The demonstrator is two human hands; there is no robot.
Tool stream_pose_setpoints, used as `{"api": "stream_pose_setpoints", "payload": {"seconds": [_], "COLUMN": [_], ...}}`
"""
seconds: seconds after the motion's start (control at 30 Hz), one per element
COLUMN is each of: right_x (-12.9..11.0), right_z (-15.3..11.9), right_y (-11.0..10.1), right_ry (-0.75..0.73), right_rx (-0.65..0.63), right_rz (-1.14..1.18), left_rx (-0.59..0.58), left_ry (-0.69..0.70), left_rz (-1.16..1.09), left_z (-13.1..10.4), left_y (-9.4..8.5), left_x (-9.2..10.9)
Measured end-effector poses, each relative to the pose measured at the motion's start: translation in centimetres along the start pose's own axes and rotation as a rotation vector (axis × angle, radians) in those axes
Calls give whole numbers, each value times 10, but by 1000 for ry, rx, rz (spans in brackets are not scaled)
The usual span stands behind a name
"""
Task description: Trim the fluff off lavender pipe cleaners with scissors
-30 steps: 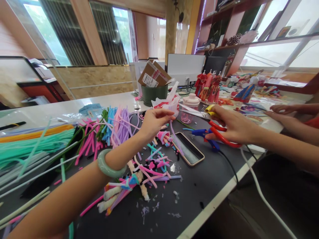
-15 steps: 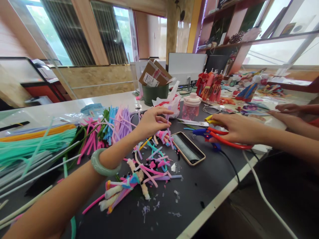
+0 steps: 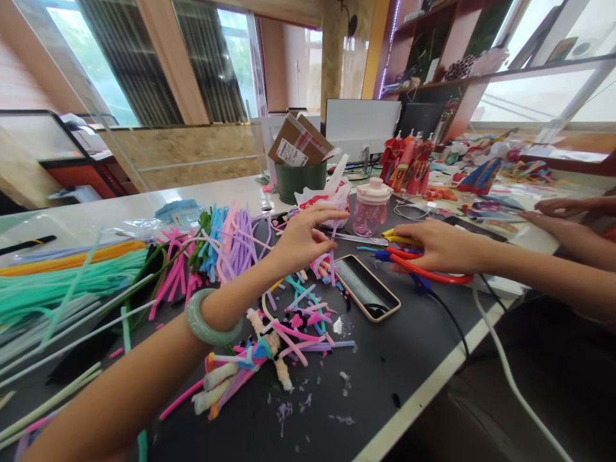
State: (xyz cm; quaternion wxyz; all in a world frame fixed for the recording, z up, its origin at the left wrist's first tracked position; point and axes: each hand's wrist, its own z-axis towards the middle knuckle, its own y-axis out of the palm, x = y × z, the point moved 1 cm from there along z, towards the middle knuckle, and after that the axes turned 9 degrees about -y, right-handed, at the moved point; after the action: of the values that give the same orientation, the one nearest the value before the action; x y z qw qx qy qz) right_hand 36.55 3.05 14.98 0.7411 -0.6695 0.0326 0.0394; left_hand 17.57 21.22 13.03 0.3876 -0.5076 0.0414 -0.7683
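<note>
My left hand [image 3: 305,239], below which a jade-green bangle [image 3: 212,317] circles the wrist, pinches a short lilac pipe cleaner [image 3: 333,266] that hangs upright from the fingertips. My right hand [image 3: 440,244] is wrapped round scissors [image 3: 430,274] with red and yellow handles, their blades pointing left toward the other hand. Partly hidden under that hand lies a blue glue gun [image 3: 420,283] with a black cord. Between and below the hands rests a phone [image 3: 368,289]. A pile of cut pipe cleaner pieces [image 3: 301,327] and a small pipe cleaner figure [image 3: 262,350] lie nearer me.
Bundles of coloured pipe cleaners [image 3: 72,276] cover the table's left side. Behind my hands stand a pink bottle [image 3: 370,208], a plastic bag [image 3: 332,192] and a green bin [image 3: 301,183] holding cardboard. Another person's hands [image 3: 558,218] are at the right. A white cable [image 3: 505,366] hangs over the edge.
My right hand has moved slightly left with the scissors, their blades now lower and closer to the pipe cleaner. My left hand has shifted a little to the right, still pinching it.
</note>
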Motion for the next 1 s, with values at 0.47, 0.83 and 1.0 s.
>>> {"api": "stream_pose_setpoints", "payload": {"seconds": [0.47, 0.83, 1.0], "right_x": [4, 13, 15], "right_z": [11, 9, 3], "right_y": [-7, -11, -15], "right_ry": [3, 52, 85], "right_rx": [-56, -118, -72], "right_rz": [132, 132, 168], "left_rx": [-47, -38, 20], "left_ry": [42, -8, -60], "left_rz": [41, 7, -33], "left_z": [2, 6, 8], "left_y": [2, 9, 3], "left_x": [-4, -7, -10]}}
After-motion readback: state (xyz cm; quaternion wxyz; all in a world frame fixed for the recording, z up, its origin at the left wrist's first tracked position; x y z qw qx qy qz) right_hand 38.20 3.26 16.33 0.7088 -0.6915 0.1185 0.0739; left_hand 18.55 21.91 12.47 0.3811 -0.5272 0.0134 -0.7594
